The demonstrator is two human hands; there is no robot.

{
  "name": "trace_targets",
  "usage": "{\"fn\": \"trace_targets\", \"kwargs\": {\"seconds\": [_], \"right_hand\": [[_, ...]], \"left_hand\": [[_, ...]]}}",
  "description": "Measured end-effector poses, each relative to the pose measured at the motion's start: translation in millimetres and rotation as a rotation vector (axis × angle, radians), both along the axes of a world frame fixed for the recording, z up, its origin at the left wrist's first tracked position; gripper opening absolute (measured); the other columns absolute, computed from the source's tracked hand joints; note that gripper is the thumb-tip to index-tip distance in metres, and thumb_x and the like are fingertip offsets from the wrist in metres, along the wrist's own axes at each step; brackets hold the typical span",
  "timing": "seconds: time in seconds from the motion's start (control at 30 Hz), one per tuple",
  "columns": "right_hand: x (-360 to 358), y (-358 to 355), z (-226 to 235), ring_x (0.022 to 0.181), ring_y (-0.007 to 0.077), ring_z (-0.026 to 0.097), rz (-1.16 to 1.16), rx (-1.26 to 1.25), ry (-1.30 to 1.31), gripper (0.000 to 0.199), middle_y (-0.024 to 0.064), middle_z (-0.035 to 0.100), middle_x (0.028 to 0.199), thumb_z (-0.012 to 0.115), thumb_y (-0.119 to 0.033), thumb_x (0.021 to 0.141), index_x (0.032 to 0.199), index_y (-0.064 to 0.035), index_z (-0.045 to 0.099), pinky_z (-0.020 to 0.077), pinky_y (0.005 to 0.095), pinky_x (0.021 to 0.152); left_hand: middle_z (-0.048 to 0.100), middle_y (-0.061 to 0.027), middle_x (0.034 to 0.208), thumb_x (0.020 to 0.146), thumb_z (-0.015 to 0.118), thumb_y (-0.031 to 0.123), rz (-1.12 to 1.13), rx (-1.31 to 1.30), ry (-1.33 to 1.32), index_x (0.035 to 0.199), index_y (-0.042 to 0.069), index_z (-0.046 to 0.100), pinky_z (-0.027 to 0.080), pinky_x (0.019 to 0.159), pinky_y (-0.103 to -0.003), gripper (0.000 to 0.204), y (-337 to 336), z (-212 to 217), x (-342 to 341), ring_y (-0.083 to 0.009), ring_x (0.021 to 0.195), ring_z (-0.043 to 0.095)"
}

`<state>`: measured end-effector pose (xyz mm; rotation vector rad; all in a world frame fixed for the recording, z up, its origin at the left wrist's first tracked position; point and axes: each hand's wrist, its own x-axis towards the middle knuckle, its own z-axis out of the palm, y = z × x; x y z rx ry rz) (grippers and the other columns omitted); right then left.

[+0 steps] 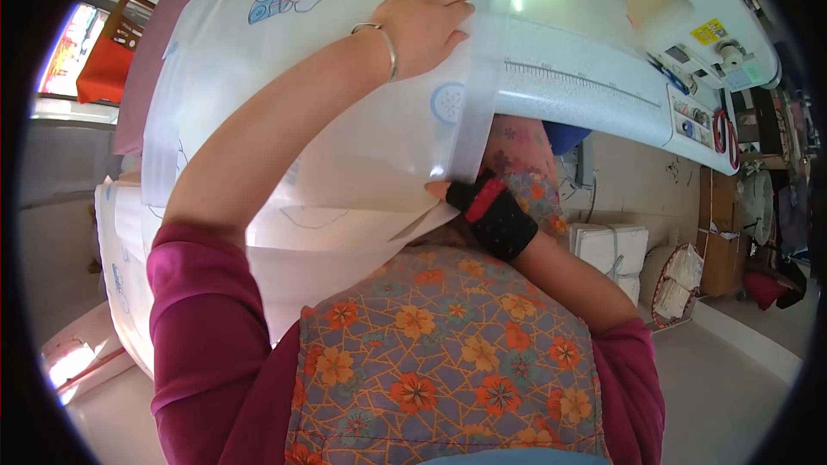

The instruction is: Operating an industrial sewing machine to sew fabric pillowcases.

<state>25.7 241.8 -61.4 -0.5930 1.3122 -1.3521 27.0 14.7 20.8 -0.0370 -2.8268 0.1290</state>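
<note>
Translucent white sheet with blue-outlined cartoon prints (345,146) covers the left part of the pale blue sewing table (577,99) and drops over its front edge toward the person's flowered apron (448,353). Well back from that edge, the bare left hand (422,27), a silver bangle (394,60) at its wrist, lies palm down on the sheet; its fingers are loosely parted, grasping nothing, their tips by the clear border strip (482,77). Near the front edge, the right hand (481,201), in a black-and-red fingerless glove (506,226), meets the sheet's border. One fingertip shows against it; the rest are hidden, so I cannot tell how far they close or whether they grip. Red-handled scissors (733,142) sit at the table's front right corner, beside the white sewing machine (732,9).
</note>
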Motion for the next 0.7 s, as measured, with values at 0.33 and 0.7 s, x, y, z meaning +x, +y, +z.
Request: {"fn": "trace_targets", "kwargs": {"seconds": [0.33,0.7], "right_hand": [[-30.5,1.6,-2.2,0.105,0.0192,0.056,-0.042,0.028,0.073,0.057,0.0093,0.06,0.114,0.075,-0.014,0.072,0.123,-0.0021,0.053,0.0448,0.032,0.091],[-50.8,-9.2,75.0,0.098,0.0214,0.061,-0.088,0.052,0.626,0.048,0.011,0.066,0.1,0.076,-0.016,0.064,0.108,-0.003,0.062,0.046,0.0315,0.088]], "left_hand": [[0.057,-0.0057,0.116,0.088,0.048,0.021,0.114,0.119,0.081,0.112,0.005,0.058,0.045,0.093,-0.035,0.03,-2.3,-13.4,-33.7,-0.0232,0.11,0.052],[0.049,-0.0161,0.125,0.089,0.049,0.023,0.143,0.145,0.06,0.117,-0.002,0.051,0.034,0.104,-0.039,0.038,1.1,-17.4,-36.0,-0.0293,0.12,0.045]]}}
